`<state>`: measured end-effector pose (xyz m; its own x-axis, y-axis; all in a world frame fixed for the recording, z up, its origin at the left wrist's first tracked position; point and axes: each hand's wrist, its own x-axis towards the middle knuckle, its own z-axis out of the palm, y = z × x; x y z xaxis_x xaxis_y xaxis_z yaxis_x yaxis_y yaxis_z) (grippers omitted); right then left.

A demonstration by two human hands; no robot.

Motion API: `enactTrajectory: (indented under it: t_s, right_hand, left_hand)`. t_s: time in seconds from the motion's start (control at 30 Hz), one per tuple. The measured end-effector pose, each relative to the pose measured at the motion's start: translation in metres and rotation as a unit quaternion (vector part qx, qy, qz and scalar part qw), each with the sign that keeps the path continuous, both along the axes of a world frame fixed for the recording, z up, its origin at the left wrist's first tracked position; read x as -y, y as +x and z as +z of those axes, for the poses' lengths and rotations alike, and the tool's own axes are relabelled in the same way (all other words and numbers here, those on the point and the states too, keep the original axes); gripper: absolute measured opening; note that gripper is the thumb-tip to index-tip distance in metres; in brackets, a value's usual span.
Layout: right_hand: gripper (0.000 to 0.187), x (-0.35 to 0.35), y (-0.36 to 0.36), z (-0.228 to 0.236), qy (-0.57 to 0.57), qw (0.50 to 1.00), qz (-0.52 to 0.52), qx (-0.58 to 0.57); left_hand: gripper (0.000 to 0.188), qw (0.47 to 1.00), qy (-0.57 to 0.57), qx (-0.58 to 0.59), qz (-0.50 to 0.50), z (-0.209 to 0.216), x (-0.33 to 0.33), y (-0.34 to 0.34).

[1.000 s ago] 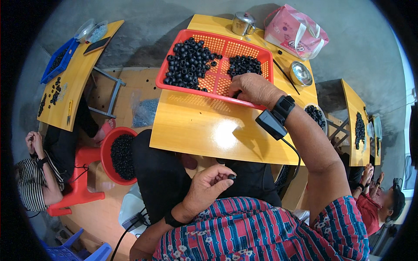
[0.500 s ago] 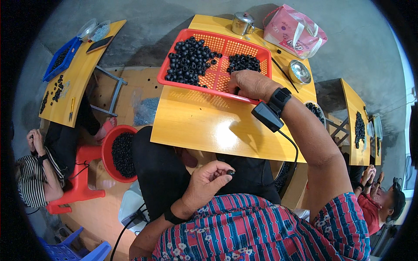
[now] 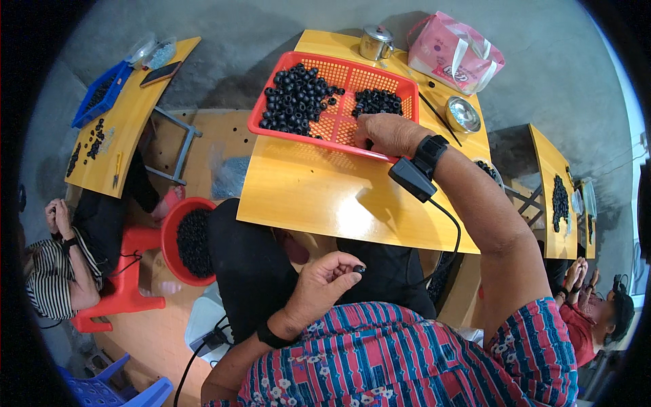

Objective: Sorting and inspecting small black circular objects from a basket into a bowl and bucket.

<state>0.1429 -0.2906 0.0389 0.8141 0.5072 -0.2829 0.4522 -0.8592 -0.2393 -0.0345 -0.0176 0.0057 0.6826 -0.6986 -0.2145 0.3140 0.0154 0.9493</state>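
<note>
Between the thumb and fingertips of my left hand (image 3: 327,283), which is closed above my lap, sits a small black ring-like part (image 3: 359,269). My right hand (image 3: 390,134) reaches over the near right rim of a red perforated plastic basket (image 3: 322,142), its fingers curled down. A dark spot shows at those fingers, but what they hold is hidden. Inside the basket, a large heap of round black hollow parts (image 3: 295,102) lies on the left and a smaller pile of black parts (image 3: 378,102) on the right, just beyond my right hand.
The basket stands on a yellow table (image 3: 305,197). Behind it are a lidded metal mug (image 3: 376,43), a pink bag (image 3: 456,54), a metal bowl (image 3: 463,114) and a dark stick (image 3: 439,119). A red tub (image 3: 168,237) of black parts is left; people sit at both sides.
The view has shifted slightly, so the table and basket appear a little lower. Both hands keep nearly the same pose and place.
</note>
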Motion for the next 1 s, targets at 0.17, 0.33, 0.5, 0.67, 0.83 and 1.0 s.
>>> enactTrajectory:
  t_s: [0.17, 0.33, 0.5, 0.67, 0.83, 1.0]
  right_hand:
    - [0.012, 0.001, 0.005, -0.003, -0.008, 1.000, 0.001, -0.028]
    - [0.010, 0.000, 0.006, -0.002, -0.001, 0.999, 0.019, -0.025]
    - [0.011, 0.001, 0.003, 0.001, 0.040, 0.999, 0.025, -0.017]
    - [0.013, 0.004, 0.003, -0.001, 0.059, 0.998, -0.006, -0.036]
    - [0.018, 0.010, 0.002, -0.003, 0.114, 0.993, -0.024, -0.010]
    - [0.019, 0.012, 0.001, -0.001, 0.147, 0.987, -0.058, -0.018]
  left_hand:
    - [0.013, 0.999, -0.016, -0.005, 0.030, 0.004, 0.003, -0.002]
    - [0.015, 1.000, -0.010, -0.003, 0.019, 0.001, 0.001, -0.002]
    - [0.017, 1.000, 0.009, 0.015, 0.001, 0.003, 0.000, 0.000]
    - [0.016, 1.000, 0.014, 0.022, -0.004, 0.004, 0.001, 0.001]
    - [0.015, 1.000, 0.002, 0.012, 0.011, 0.004, 0.003, -0.001]
    - [0.013, 1.000, -0.014, 0.010, 0.024, 0.001, 0.005, -0.004]
